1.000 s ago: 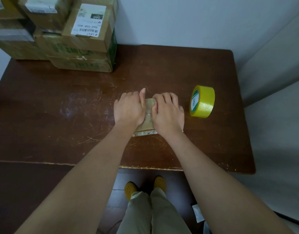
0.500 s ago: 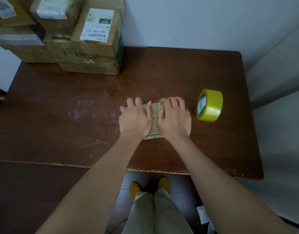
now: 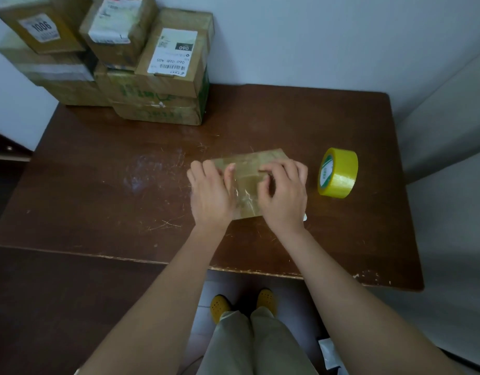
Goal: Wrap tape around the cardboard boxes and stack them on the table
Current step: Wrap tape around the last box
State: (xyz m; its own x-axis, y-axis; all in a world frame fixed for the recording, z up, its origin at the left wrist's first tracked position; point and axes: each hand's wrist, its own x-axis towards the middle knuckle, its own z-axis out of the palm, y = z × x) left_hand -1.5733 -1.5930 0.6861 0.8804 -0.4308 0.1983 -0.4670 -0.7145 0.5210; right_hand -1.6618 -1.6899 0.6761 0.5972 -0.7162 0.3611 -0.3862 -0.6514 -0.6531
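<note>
Both hands, left hand and right hand, hide the side ends of the small tape-covered cardboard box. The stacked brown cardboard boxes at the desk's far left corner are cut off by the picture's top edge.

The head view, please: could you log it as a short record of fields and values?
surface: dark wooden table
work item: small taped cardboard box, lying flat
left hand: rests on the box's left part
right hand: fingers curled on the box's right part
tape: yellow tape roll, on edge, right of the box, apart from it
stack: cardboard boxes, far left corner
</note>
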